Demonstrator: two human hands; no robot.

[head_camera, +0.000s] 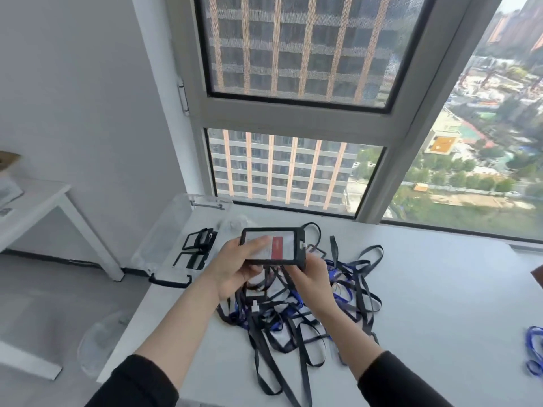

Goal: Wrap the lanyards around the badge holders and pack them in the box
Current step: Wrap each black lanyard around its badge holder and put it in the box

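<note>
I hold a black-framed badge holder [274, 245] with a white and red card above the table. My left hand [235, 267] grips its left end, thumb across the front. My right hand [311, 279] holds its lower right corner from below. Its black lanyard hangs down into a tangled pile of black and blue lanyards [305, 306] with more badge holders on the white table [440, 304]. A clear plastic box [164, 239] with black latches stands at the table's left end, and two wrapped badge holders [195, 249] lie inside it.
A blue lanyard [534, 353] lies at the table's right edge. A window with a grey frame [293, 118] runs behind the table. A second white table [38, 198] stands at the left. A clear lid [102, 339] lies on the floor beside the table.
</note>
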